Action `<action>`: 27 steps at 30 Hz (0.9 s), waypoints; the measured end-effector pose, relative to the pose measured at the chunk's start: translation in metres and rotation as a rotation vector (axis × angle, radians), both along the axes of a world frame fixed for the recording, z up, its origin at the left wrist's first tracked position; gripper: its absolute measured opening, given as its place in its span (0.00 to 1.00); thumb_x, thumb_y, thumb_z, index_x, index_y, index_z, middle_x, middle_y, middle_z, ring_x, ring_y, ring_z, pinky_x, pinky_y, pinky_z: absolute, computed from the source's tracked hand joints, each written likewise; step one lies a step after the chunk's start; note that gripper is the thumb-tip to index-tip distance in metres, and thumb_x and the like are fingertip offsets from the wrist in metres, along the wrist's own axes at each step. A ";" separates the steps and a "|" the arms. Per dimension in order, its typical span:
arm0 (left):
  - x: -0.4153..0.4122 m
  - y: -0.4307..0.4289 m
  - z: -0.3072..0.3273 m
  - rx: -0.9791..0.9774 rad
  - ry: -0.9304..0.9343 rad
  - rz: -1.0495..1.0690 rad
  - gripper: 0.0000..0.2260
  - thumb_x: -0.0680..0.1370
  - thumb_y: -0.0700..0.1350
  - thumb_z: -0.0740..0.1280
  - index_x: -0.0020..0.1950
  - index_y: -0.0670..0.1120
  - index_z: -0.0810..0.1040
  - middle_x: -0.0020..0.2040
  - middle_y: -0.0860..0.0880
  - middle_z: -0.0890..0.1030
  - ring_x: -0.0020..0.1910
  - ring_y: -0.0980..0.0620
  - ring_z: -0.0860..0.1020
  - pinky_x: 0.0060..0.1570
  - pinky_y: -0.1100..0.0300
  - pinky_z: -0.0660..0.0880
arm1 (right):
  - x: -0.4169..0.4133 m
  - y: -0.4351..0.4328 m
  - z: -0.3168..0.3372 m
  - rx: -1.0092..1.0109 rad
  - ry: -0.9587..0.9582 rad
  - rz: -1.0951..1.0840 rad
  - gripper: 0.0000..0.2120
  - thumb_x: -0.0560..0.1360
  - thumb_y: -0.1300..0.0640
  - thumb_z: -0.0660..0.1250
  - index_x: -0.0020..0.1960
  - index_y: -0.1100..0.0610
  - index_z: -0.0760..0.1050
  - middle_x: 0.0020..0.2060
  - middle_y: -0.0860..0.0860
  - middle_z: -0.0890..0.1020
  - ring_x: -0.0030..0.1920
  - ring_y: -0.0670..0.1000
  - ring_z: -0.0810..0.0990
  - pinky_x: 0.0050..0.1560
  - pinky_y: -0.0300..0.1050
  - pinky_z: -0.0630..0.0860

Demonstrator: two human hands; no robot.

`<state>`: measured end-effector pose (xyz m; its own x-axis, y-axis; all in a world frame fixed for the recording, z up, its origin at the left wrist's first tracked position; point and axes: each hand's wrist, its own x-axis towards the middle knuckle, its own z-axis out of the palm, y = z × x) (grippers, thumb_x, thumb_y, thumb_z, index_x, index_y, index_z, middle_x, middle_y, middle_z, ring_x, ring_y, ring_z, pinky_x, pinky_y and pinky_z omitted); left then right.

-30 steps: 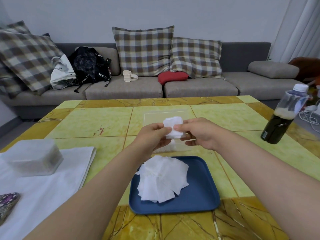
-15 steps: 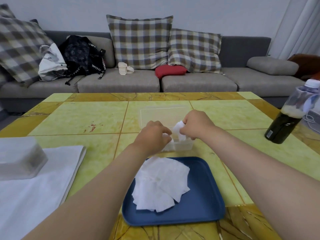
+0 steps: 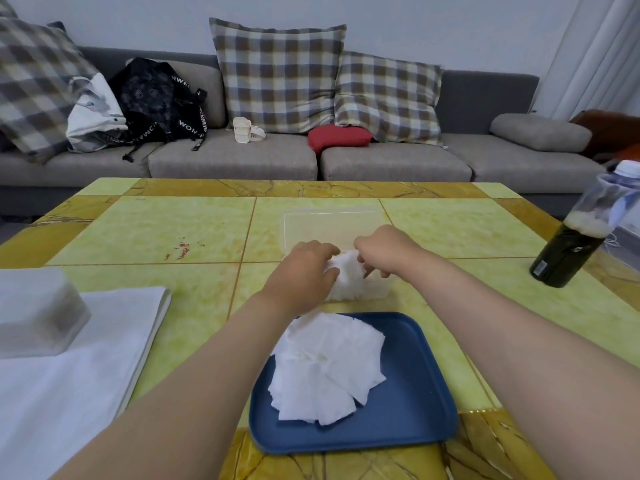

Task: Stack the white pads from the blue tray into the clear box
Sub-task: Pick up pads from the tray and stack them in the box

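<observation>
A clear box (image 3: 329,223) stands on the yellow tiled table just beyond a blue tray (image 3: 412,403). A loose pile of white pads (image 3: 325,368) lies on the tray's left half. Both hands are down in the near end of the box. My left hand (image 3: 304,271) and my right hand (image 3: 384,251) hold one white pad (image 3: 346,271) between them, fingers curled on its two sides. More white shows through the box's near wall under that pad. My fingertips are hidden behind the pad and the knuckles.
A dark bottle (image 3: 581,233) with a white cap stands at the table's right edge. At the left, a frosted plastic container (image 3: 34,313) sits on a white cloth (image 3: 69,393). A grey sofa (image 3: 398,161) with plaid cushions lies beyond the table.
Both hands have come down from above the box into its near end, bringing the pad with them. The camera has tilted slightly.
</observation>
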<state>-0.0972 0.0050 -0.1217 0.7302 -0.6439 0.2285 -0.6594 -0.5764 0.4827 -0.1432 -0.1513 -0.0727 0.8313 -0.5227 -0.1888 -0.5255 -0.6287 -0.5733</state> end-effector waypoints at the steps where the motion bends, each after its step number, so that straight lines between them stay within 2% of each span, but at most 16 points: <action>1: -0.001 0.000 -0.001 0.020 -0.036 -0.004 0.18 0.82 0.47 0.61 0.72 0.48 0.72 0.67 0.50 0.76 0.67 0.50 0.69 0.64 0.55 0.69 | -0.002 -0.002 0.001 -0.024 0.001 0.003 0.14 0.72 0.54 0.59 0.43 0.59 0.82 0.38 0.52 0.87 0.33 0.55 0.79 0.41 0.46 0.76; 3: -0.004 0.000 -0.001 0.066 -0.103 -0.028 0.20 0.82 0.49 0.61 0.74 0.48 0.71 0.71 0.50 0.73 0.69 0.49 0.67 0.68 0.55 0.66 | -0.005 -0.003 -0.001 -0.048 0.002 0.026 0.10 0.69 0.57 0.62 0.37 0.59 0.81 0.35 0.51 0.86 0.34 0.56 0.78 0.39 0.46 0.76; 4: -0.007 -0.001 0.000 0.093 -0.118 -0.051 0.22 0.82 0.51 0.60 0.76 0.48 0.68 0.74 0.50 0.70 0.72 0.49 0.65 0.71 0.55 0.63 | -0.006 -0.002 -0.004 -0.053 0.019 0.051 0.07 0.68 0.59 0.63 0.34 0.59 0.77 0.32 0.52 0.83 0.33 0.55 0.76 0.35 0.45 0.73; 6: -0.011 -0.003 0.000 0.171 -0.114 -0.107 0.27 0.83 0.54 0.59 0.80 0.48 0.60 0.80 0.51 0.61 0.78 0.51 0.57 0.76 0.56 0.54 | -0.005 -0.001 -0.012 -0.071 0.075 0.147 0.09 0.70 0.62 0.64 0.32 0.57 0.70 0.31 0.52 0.74 0.32 0.52 0.71 0.31 0.45 0.67; 8: -0.014 -0.005 0.000 0.288 -0.104 -0.158 0.30 0.83 0.57 0.56 0.82 0.49 0.52 0.82 0.52 0.52 0.81 0.53 0.49 0.77 0.57 0.46 | -0.007 -0.005 -0.017 -0.071 0.072 0.203 0.10 0.72 0.62 0.64 0.32 0.59 0.71 0.31 0.54 0.74 0.34 0.53 0.71 0.34 0.46 0.67; 10: -0.015 -0.007 -0.001 0.412 -0.120 -0.181 0.31 0.84 0.60 0.53 0.83 0.50 0.48 0.83 0.52 0.47 0.81 0.53 0.45 0.77 0.55 0.43 | -0.011 -0.013 -0.020 -0.074 -0.014 0.213 0.10 0.73 0.63 0.62 0.36 0.62 0.79 0.36 0.56 0.82 0.38 0.55 0.77 0.40 0.46 0.74; 12: -0.015 -0.008 0.001 0.487 -0.114 -0.184 0.32 0.83 0.62 0.51 0.83 0.49 0.47 0.83 0.51 0.45 0.81 0.52 0.43 0.78 0.53 0.43 | -0.019 -0.016 -0.019 -0.059 -0.109 0.184 0.12 0.74 0.61 0.63 0.39 0.54 0.83 0.44 0.49 0.86 0.47 0.52 0.81 0.49 0.46 0.78; 14: -0.014 -0.009 0.002 0.500 -0.099 -0.183 0.32 0.83 0.62 0.51 0.83 0.49 0.47 0.83 0.51 0.45 0.81 0.53 0.43 0.78 0.53 0.42 | -0.028 -0.012 -0.017 -0.059 -0.102 0.255 0.11 0.72 0.56 0.63 0.43 0.50 0.85 0.45 0.46 0.86 0.49 0.51 0.82 0.52 0.48 0.78; 16: -0.014 -0.010 0.002 0.473 -0.085 -0.182 0.32 0.83 0.61 0.51 0.83 0.49 0.48 0.83 0.52 0.46 0.81 0.53 0.43 0.78 0.54 0.43 | -0.032 -0.007 -0.021 -0.101 -0.016 0.382 0.10 0.70 0.56 0.62 0.41 0.53 0.83 0.39 0.49 0.84 0.47 0.56 0.81 0.49 0.52 0.76; 18: -0.015 -0.007 0.002 0.406 -0.063 -0.171 0.31 0.83 0.60 0.52 0.83 0.49 0.49 0.83 0.52 0.49 0.81 0.54 0.45 0.78 0.56 0.44 | -0.033 -0.006 -0.024 -0.122 -0.011 0.408 0.08 0.70 0.59 0.62 0.39 0.54 0.80 0.37 0.50 0.82 0.47 0.59 0.81 0.48 0.53 0.76; 19: -0.016 -0.005 0.003 0.358 -0.056 -0.161 0.30 0.84 0.59 0.53 0.83 0.49 0.51 0.83 0.52 0.51 0.81 0.55 0.47 0.78 0.57 0.45 | -0.034 -0.008 -0.023 -0.106 -0.045 0.402 0.09 0.71 0.59 0.62 0.41 0.54 0.82 0.39 0.50 0.84 0.49 0.58 0.81 0.49 0.53 0.77; 21: -0.020 0.001 0.008 0.245 -0.067 -0.128 0.27 0.84 0.56 0.55 0.82 0.50 0.56 0.82 0.52 0.57 0.80 0.54 0.52 0.76 0.57 0.50 | -0.037 -0.009 -0.020 -0.070 -0.146 0.360 0.14 0.75 0.60 0.61 0.52 0.53 0.85 0.50 0.49 0.86 0.56 0.53 0.82 0.59 0.52 0.78; 23: -0.023 0.007 0.012 0.149 -0.142 -0.092 0.23 0.84 0.54 0.57 0.78 0.51 0.65 0.77 0.52 0.66 0.76 0.53 0.61 0.73 0.57 0.60 | -0.041 -0.008 -0.016 -0.080 -0.256 0.302 0.18 0.77 0.62 0.60 0.62 0.53 0.82 0.60 0.47 0.83 0.62 0.49 0.79 0.65 0.47 0.75; 25: -0.030 0.015 0.017 0.121 -0.223 -0.069 0.18 0.82 0.53 0.59 0.71 0.52 0.73 0.67 0.54 0.75 0.66 0.53 0.69 0.64 0.57 0.68 | -0.048 -0.004 -0.010 -0.075 -0.345 0.305 0.17 0.78 0.63 0.60 0.61 0.53 0.82 0.57 0.46 0.83 0.57 0.45 0.80 0.60 0.41 0.74; 27: -0.038 0.025 0.022 0.128 -0.169 -0.049 0.13 0.81 0.53 0.61 0.65 0.54 0.76 0.57 0.56 0.77 0.58 0.55 0.73 0.56 0.58 0.73 | -0.058 0.004 -0.004 -0.021 -0.332 0.369 0.15 0.77 0.63 0.62 0.55 0.52 0.84 0.48 0.43 0.84 0.47 0.40 0.80 0.51 0.38 0.74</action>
